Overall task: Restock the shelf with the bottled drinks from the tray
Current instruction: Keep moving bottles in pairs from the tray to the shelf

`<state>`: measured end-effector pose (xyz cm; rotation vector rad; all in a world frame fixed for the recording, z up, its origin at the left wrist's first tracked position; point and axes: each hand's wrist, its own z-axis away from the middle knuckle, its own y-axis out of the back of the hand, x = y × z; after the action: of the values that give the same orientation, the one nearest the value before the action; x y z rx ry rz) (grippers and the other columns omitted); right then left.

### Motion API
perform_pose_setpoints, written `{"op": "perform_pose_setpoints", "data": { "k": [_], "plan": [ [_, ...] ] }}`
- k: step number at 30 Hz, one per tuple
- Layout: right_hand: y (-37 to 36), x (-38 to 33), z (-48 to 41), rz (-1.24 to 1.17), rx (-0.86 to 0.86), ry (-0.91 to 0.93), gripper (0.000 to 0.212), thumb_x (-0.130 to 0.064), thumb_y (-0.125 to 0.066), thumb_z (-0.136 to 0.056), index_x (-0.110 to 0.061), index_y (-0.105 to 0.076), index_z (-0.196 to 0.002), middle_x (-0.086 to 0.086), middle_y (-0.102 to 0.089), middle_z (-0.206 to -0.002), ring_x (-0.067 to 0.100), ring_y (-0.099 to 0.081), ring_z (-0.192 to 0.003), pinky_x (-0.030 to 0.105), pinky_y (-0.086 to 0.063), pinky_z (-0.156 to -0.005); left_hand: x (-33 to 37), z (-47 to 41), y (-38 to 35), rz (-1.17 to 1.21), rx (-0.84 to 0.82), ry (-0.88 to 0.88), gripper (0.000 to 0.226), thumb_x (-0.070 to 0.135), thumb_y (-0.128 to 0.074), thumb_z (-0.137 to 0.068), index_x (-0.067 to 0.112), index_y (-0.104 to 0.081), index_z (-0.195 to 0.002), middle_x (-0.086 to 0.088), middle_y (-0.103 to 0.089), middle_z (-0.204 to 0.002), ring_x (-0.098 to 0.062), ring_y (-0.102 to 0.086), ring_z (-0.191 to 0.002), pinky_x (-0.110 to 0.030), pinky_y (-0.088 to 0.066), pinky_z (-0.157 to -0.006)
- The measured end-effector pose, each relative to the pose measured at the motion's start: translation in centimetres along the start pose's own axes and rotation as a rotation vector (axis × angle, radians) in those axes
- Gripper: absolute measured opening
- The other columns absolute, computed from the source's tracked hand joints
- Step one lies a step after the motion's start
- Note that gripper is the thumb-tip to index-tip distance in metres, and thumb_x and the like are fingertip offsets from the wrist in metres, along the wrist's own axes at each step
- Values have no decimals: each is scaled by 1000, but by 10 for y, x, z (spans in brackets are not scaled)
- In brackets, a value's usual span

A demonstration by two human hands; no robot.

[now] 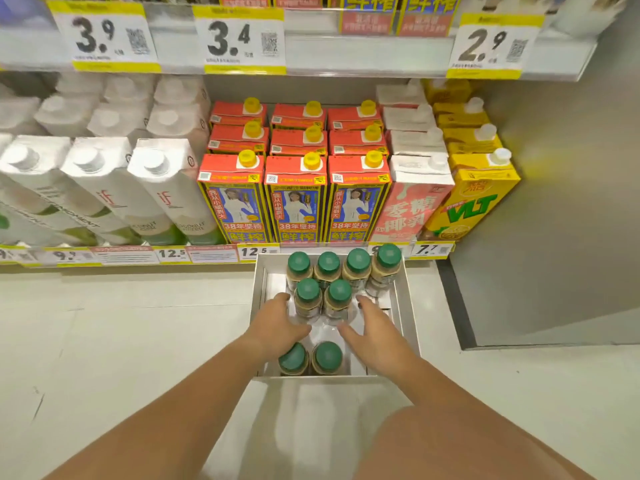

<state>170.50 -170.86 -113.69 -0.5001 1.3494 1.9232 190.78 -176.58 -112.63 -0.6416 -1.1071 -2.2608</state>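
Note:
A white tray sits on the floor below the shelf and holds several green-capped bottles. Two bottles stand side by side in its middle, the left one and the right one. My left hand reaches in beside the left middle bottle, fingers apart and touching its side. My right hand is spread beside the right middle bottle. Neither hand has closed around a bottle. Two more bottles stand at the tray's near edge, partly under my left wrist. A row of bottles lines the far side.
The shelf above the tray is packed with cartons: white coconut water at left, red and blue cartons in the middle, a pink carton and a yellow VLT carton at right. A grey wall panel stands to the right. Pale floor tiles surround the tray.

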Motion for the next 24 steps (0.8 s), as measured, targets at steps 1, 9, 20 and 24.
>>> {"op": "perform_pose_setpoints", "data": {
  "k": [1, 9, 20, 24],
  "plan": [
    [-7, 1, -6, -66, -3, 0, 57, -46, -66, -86, -31, -43, -136, -18, -55, -120, 9, -53, -119, 8, -34, -81, -1, -8, -3, 25, 8, -8, 75, 33, -81, -75, 12, -46, -138, -6, -59, -127, -23, -59, -108, -32, -48, -84],
    [-29, -1, -35, -115, 207, -50, 44, -47, -77, -71, -25, -63, -106, -8, -72, -99, 15, -65, -91, 34, -54, -77, -4, -39, -14, 118, 47, -53, 57, 36, -93, -60, 26, -58, -104, 21, -63, -88, -2, -61, -81, -5, -41, -57],
    [42, -59, 0, -138, 445, 137, 34, -54, -69, -65, -30, -63, -88, -16, -68, -78, 0, -62, -74, 21, -50, -62, 38, 12, 40, 56, 215, -475, 20, 48, -77, -68, 35, -65, -77, 31, -66, -73, 8, -62, -69, -8, -46, -59],
    [108, -114, 25, -177, 591, 265, 27, -46, -72, -68, -27, -64, -85, -11, -68, -74, 4, -63, -70, 27, -52, -62, 90, 48, 89, 154, 209, -653, 31, 48, -77, -71, 41, -66, -98, 19, -74, -94, -4, -70, -89, -32, -58, -81]
  ]
}}
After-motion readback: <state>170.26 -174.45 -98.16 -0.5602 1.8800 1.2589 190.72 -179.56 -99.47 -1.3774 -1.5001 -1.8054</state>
